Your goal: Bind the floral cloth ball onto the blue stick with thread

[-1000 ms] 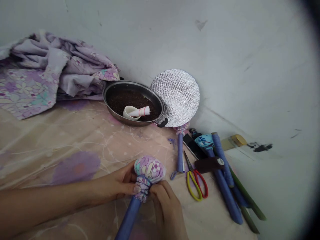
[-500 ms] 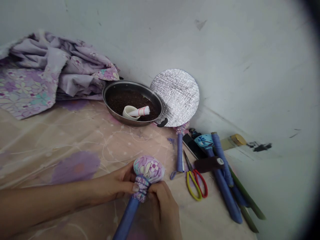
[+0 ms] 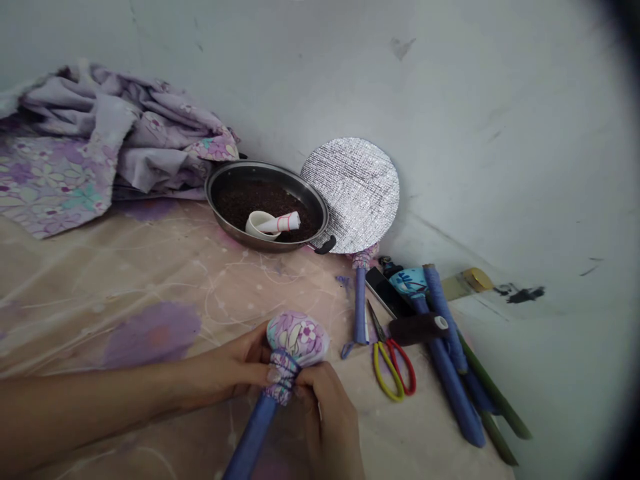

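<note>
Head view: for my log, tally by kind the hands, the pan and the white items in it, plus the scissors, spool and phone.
Hands, left hand and right hand: 2
pan: 1
white cup: 1
rolled white item: 1
scissors: 1
spool: 1
phone: 1
Total: 8

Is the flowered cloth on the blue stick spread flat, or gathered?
Gathered: the flowered cloth bunches into tight folds at the blue stick, between the left hand and right hand.

One head-worn camera looks forward and down, close above the right hand (image 3: 327, 417).
</note>
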Demonstrator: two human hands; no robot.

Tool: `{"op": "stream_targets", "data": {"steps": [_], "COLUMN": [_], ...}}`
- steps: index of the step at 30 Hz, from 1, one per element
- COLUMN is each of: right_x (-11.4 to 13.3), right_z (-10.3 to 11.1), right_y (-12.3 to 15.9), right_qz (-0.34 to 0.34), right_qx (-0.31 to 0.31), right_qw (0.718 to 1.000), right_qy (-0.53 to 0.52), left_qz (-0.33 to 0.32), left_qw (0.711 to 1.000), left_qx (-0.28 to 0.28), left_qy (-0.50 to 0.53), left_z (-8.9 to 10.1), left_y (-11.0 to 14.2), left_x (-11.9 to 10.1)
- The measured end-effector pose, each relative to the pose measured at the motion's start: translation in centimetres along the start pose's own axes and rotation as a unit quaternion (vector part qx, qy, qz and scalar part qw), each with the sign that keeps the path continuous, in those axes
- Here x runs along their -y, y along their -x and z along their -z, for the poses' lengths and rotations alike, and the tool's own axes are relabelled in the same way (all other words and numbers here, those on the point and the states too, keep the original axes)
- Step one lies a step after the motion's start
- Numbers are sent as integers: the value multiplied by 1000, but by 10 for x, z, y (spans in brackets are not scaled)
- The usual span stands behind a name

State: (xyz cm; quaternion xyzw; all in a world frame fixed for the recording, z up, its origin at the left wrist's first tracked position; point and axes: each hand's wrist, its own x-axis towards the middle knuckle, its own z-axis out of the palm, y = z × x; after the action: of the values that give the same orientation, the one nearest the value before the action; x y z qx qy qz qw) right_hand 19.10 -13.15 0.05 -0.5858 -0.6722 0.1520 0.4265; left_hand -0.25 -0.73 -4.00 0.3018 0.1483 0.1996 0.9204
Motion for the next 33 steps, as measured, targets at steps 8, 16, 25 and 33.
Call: {"op": "stream_targets", "data": {"steps": [8, 16, 25, 33], "right_x": [1, -1, 3, 0], "right_z": [-1, -1, 14, 1], "right_y": [2, -3, -6, 4], "right_qz": [6, 28, 6, -37], "right_qx": [1, -19, 48, 17], "right_qw": [1000, 999, 998, 999], "right_qy": [12, 8, 46, -2], "left_qz": [2, -17, -8, -10], "left_qw": [1000, 999, 1000, 999], "left_qx": [-1, 26, 18, 40], "left_qy": [3, 31, 9, 22], "left_z": [-7, 16, 7, 0], "left_y": [7, -7, 3, 4], "left_x": [-6, 19, 4, -4]}}
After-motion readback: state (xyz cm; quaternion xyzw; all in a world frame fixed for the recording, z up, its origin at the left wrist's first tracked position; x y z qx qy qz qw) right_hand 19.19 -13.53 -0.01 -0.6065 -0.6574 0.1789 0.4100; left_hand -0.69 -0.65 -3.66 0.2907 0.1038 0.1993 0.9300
